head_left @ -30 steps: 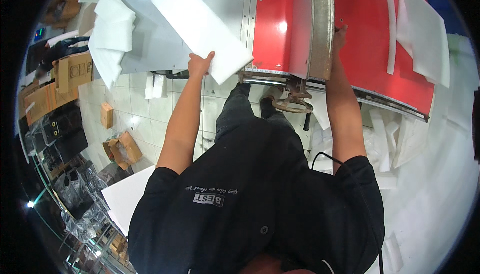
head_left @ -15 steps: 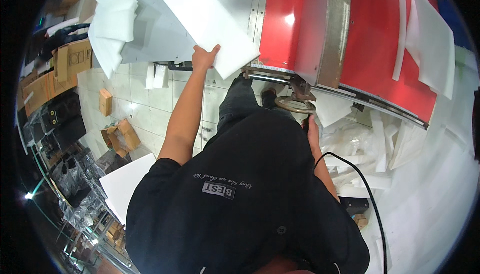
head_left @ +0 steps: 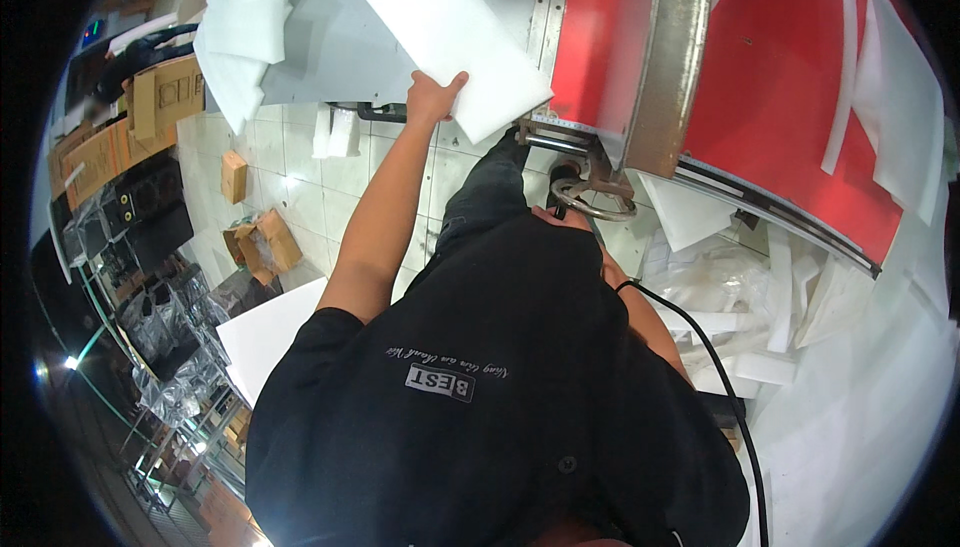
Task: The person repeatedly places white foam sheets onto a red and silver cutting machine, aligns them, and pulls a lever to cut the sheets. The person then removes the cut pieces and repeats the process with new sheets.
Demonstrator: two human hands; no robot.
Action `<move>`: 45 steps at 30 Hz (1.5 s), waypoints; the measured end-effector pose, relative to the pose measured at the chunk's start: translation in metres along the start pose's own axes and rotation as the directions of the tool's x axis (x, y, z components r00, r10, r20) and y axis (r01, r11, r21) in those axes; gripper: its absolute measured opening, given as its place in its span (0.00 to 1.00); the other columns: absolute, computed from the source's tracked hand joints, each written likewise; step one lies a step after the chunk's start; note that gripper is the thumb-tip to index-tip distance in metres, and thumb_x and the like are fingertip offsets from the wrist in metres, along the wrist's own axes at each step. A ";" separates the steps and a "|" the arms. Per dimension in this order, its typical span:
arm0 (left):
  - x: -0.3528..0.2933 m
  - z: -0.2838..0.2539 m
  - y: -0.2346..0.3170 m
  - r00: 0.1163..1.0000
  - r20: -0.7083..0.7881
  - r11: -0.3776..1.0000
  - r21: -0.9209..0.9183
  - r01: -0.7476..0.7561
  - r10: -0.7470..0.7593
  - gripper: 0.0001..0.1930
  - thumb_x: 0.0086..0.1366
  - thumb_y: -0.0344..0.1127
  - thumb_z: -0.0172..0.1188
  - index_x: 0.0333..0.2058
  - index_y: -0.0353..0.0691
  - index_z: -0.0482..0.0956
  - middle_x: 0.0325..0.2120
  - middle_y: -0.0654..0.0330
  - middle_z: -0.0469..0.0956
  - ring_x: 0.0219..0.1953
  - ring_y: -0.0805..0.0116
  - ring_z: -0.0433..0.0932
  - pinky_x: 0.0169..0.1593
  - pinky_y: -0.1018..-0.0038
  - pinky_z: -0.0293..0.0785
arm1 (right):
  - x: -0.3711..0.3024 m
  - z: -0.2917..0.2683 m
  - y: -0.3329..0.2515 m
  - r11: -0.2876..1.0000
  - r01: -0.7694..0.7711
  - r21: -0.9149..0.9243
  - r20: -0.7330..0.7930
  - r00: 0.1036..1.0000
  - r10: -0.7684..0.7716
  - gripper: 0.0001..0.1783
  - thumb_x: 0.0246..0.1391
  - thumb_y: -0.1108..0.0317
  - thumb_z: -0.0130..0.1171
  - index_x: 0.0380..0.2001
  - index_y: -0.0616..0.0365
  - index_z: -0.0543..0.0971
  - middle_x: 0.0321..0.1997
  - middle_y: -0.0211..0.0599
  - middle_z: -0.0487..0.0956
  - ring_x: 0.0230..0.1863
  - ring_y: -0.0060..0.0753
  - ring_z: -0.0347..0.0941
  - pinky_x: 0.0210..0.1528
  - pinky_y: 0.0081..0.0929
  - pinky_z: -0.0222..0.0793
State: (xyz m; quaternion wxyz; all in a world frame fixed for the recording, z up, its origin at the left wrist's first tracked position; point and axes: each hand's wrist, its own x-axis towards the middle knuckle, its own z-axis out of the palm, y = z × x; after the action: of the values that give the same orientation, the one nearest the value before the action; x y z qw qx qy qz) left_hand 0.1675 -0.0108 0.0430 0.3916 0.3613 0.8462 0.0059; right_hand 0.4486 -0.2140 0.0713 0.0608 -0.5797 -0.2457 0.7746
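Pinching the white foam sheet (head_left: 440,27) by its left edge in the nearly closed left hand (head_left: 436,97), pressing with the thumb from above; resting it over the grey bench (head_left: 340,47) ahead of that hand, pointing its near corner toward the red panel (head_left: 592,37). Reaching with the right hand (head_left: 562,219), partly hidden by the black shirt (head_left: 555,317), to the handwheel (head_left: 608,216), leaving its opening and hold impossible to tell. Having the metal beam (head_left: 675,67) ahead of the right hand, more foam sheets (head_left: 250,12) ahead-left of the left.
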 end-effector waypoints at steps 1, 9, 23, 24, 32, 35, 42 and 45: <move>0.000 0.000 -0.001 1.000 0.001 1.000 0.002 -0.003 0.003 0.47 0.55 0.57 0.73 0.53 0.19 0.61 0.46 0.35 0.78 0.38 0.51 0.86 0.27 0.66 0.88 | 0.007 0.001 0.008 1.000 0.006 0.018 -0.001 1.000 -0.006 0.24 0.58 0.46 0.67 0.27 0.57 0.80 0.25 0.27 0.76 0.29 0.21 0.71 0.33 0.27 0.68; 0.003 0.002 -0.006 1.000 -0.010 0.999 0.033 -0.024 0.024 0.46 0.54 0.63 0.72 0.50 0.23 0.63 0.36 0.41 0.82 0.25 0.56 0.85 0.31 0.69 0.83 | 0.041 0.016 0.032 0.999 -0.019 -0.042 -0.124 0.992 0.014 0.25 0.56 0.44 0.68 0.21 0.53 0.75 0.22 0.27 0.73 0.24 0.24 0.67 0.29 0.29 0.64; 0.008 0.003 -0.009 0.999 -0.008 0.999 0.019 -0.046 0.047 0.47 0.54 0.61 0.73 0.50 0.21 0.62 0.39 0.38 0.81 0.29 0.52 0.86 0.28 0.68 0.85 | 0.056 0.027 0.036 0.989 -0.056 -0.140 -0.171 0.985 0.032 0.31 0.60 0.37 0.59 0.19 0.55 0.73 0.21 0.29 0.73 0.26 0.27 0.69 0.33 0.31 0.65; 0.008 0.003 -0.009 0.999 -0.014 0.999 0.022 -0.045 0.045 0.47 0.54 0.61 0.73 0.50 0.22 0.62 0.38 0.39 0.82 0.27 0.53 0.86 0.29 0.68 0.85 | 0.056 0.027 0.036 0.990 -0.054 -0.129 -0.174 0.984 0.031 0.32 0.60 0.37 0.59 0.19 0.55 0.72 0.21 0.29 0.73 0.26 0.27 0.68 0.33 0.31 0.65; 0.005 -0.001 -0.006 0.999 0.005 0.999 0.017 -0.040 0.040 0.47 0.54 0.61 0.73 0.51 0.21 0.62 0.40 0.37 0.81 0.28 0.53 0.86 0.28 0.69 0.84 | 0.053 0.021 0.033 0.989 -0.100 -0.108 -0.108 0.990 0.088 0.29 0.58 0.37 0.62 0.22 0.52 0.72 0.24 0.25 0.71 0.27 0.23 0.66 0.33 0.27 0.63; 0.005 0.000 -0.005 0.999 -0.001 0.999 0.020 -0.041 0.041 0.47 0.53 0.60 0.73 0.51 0.21 0.62 0.39 0.38 0.81 0.27 0.53 0.86 0.28 0.68 0.84 | 0.052 0.016 0.044 0.997 0.040 -0.061 -0.113 0.992 -0.046 0.28 0.53 0.40 0.68 0.31 0.56 0.77 0.27 0.27 0.73 0.32 0.26 0.70 0.38 0.29 0.68; 0.007 0.005 -0.011 0.994 -0.059 0.995 0.039 -0.092 0.094 0.48 0.52 0.62 0.74 0.51 0.21 0.62 0.37 0.39 0.82 0.26 0.53 0.86 0.29 0.66 0.84 | 0.004 -0.069 0.083 0.951 0.048 -0.306 -0.185 0.977 -0.109 0.29 0.50 0.44 0.71 0.41 0.61 0.83 0.37 0.42 0.84 0.39 0.38 0.80 0.45 0.38 0.74; 0.008 0.005 -0.016 0.995 -0.056 0.995 0.048 -0.085 0.088 0.50 0.52 0.61 0.74 0.52 0.19 0.61 0.39 0.36 0.82 0.28 0.51 0.86 0.29 0.65 0.85 | -0.025 -0.156 0.081 0.711 -0.114 -0.694 -0.224 0.972 -0.063 0.25 0.52 0.45 0.67 0.33 0.61 0.85 0.34 0.51 0.84 0.42 0.54 0.80 0.50 0.45 0.75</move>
State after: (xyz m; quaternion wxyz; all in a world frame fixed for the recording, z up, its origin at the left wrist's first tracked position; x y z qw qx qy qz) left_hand 0.1578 -0.0188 0.0294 0.3579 0.4061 0.8407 0.0139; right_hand 0.6171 -0.2454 0.0245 -0.1465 -0.6487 -0.5045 0.5506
